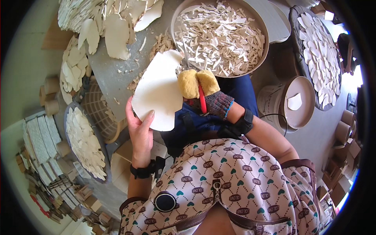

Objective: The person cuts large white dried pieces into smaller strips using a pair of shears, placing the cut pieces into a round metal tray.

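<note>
My left hand (140,135) grips the lower left edge of a large, flat, cream-white sheet (157,92), thumb on its face and fingers behind. The sheet has an uneven outline, and I cannot tell its material. My right hand (217,102), in a dark knitted glove with padding, is closed on red-handled shears (202,100). Yellow foam pads (190,83) cover part of the grip. The thin metal blades point away from me, beside the sheet's right edge; whether they touch it is unclear. Just beyond lies a round pan (267,41) full of pale, narrow offcuts (219,37).
A grey table (105,64) carries stacked pale sheets (117,35) and scattered scraps. Round trays of flat pieces stand at left (84,141) and far right (319,58). A lidded bucket (303,113) with one scrap on top stands right. A woven basket (96,102) sits left.
</note>
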